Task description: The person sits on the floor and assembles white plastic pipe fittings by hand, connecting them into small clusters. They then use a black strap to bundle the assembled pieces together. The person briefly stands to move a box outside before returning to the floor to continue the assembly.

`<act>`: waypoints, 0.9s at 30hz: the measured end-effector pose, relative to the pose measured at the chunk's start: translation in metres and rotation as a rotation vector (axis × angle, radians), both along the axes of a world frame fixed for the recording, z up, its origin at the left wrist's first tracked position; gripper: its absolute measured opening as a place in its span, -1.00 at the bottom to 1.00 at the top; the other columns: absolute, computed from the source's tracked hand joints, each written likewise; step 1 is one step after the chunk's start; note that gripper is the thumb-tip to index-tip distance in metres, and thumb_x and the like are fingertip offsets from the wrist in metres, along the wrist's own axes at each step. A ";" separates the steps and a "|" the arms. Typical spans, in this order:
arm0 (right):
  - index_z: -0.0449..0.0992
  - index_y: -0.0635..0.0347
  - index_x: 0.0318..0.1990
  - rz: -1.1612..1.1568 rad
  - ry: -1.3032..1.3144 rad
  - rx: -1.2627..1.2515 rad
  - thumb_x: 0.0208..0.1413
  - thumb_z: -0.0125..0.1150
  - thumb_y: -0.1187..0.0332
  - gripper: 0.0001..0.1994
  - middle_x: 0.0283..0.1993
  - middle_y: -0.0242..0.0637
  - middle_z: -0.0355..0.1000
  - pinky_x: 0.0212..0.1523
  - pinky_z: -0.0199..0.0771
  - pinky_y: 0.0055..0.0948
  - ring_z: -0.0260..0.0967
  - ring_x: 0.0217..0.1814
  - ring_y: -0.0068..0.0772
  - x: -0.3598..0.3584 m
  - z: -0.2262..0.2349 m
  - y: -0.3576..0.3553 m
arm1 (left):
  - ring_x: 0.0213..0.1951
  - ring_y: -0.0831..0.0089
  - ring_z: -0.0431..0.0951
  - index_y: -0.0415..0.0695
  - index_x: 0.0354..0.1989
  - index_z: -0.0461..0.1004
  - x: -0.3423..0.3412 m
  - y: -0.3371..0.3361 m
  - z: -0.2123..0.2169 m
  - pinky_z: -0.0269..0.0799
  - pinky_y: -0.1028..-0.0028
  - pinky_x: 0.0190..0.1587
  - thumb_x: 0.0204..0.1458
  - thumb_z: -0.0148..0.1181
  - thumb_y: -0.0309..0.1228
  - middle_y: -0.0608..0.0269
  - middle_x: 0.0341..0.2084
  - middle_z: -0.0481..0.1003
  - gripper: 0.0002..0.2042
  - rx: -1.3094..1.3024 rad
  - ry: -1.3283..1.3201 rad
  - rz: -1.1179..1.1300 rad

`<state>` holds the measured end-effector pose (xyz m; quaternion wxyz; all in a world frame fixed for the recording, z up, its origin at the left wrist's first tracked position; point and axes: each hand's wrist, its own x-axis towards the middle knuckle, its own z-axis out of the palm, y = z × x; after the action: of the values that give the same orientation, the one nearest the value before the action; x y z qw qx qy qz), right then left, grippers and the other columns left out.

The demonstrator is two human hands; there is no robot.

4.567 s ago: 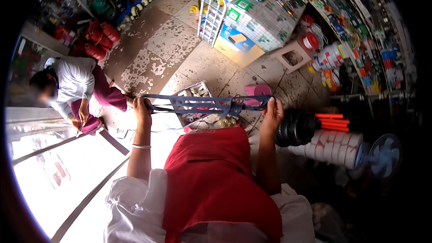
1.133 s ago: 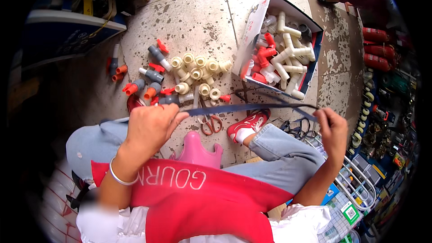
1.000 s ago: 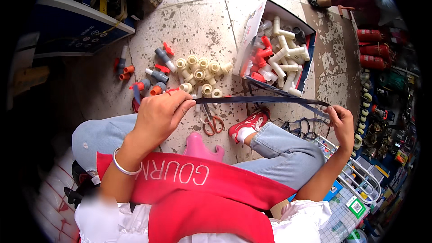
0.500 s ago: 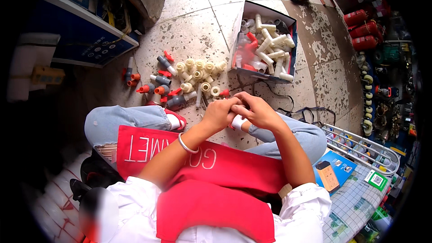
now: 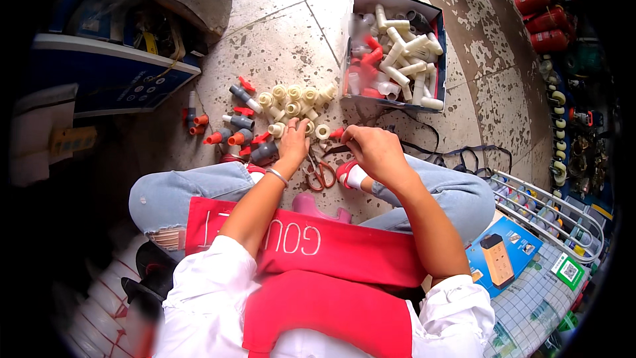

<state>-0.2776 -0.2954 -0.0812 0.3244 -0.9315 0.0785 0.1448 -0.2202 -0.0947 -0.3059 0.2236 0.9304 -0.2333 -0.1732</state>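
Note:
My left hand (image 5: 293, 144) reaches forward to the near edge of a pile of cream plastic pipe fittings (image 5: 291, 96). Its fingers are stretched out over the nearest fittings; whether they touch one is unclear. My right hand (image 5: 376, 151) hovers to the right of the pile with thumb and fingers pinched together. What lies in that pinch, if anything, is hidden. Beside its fingertips is a small red piece (image 5: 336, 132). Scissors (image 5: 320, 175) with brownish handles lie on the floor between my hands. Grey valves with red handles (image 5: 243, 111) and orange-ended grey fittings (image 5: 228, 136) lie left of the pile.
An open box (image 5: 442, 50) of white and red fittings stands ahead to the right. Black straps (image 5: 474, 150) lie near my right knee. A white wire rack (image 5: 550, 209) and a power strip package (image 5: 497, 258) sit at the right. A blue-sided cabinet (image 5: 112, 86) stands left.
My hands have come apart: the left moved forward and left to the fittings, the right slightly outward. The scissors now show between them. The whole view has shifted slightly.

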 end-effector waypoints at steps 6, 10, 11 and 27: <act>0.54 0.12 -0.28 -0.025 0.030 0.005 0.03 0.20 0.38 -0.89 -0.34 -0.22 0.53 -0.28 0.45 -0.22 0.48 -0.29 -0.10 0.010 -0.012 -0.005 | -0.11 0.16 0.48 -0.01 0.01 0.39 0.021 0.005 -0.035 0.46 0.25 -0.08 -0.02 0.19 -0.44 0.07 -0.06 0.39 -0.64 0.062 0.101 -0.023; 0.56 0.13 -0.26 -0.125 -0.061 0.014 -0.02 0.24 0.43 -0.86 -0.31 -0.21 0.52 -0.25 0.46 -0.27 0.48 -0.28 -0.13 0.015 -0.008 -0.003 | -0.25 0.40 0.55 -0.15 0.12 0.32 0.041 0.021 -0.033 0.50 0.33 -0.13 0.18 0.09 -0.31 0.21 -0.20 0.52 -0.63 -0.748 1.163 0.591; 0.56 0.13 -0.26 -0.179 -0.084 0.028 -0.02 0.24 0.44 -0.86 -0.30 -0.20 0.52 -0.24 0.46 -0.28 0.48 -0.28 -0.13 0.013 -0.008 -0.007 | -0.18 0.38 0.54 -0.16 0.12 0.33 0.045 0.013 -0.008 0.49 0.29 -0.06 0.23 0.00 -0.26 0.21 -0.14 0.50 -0.66 -0.850 1.354 0.614; 0.59 0.05 -0.30 -0.215 -0.426 0.077 -0.01 0.24 0.42 -0.90 -0.41 -0.35 0.46 -0.41 0.41 -0.37 0.45 -0.41 -0.28 0.003 0.036 0.000 | 0.05 0.31 0.46 -0.04 0.26 0.18 0.029 0.011 0.080 0.22 0.08 0.25 0.27 -0.15 -0.18 0.26 0.08 0.39 -0.57 -1.302 1.617 0.269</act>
<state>-0.2742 -0.2958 -0.0456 0.3825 -0.9142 0.1015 -0.0873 -0.1912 -0.0842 -0.2255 0.7881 0.2556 0.0428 -0.5583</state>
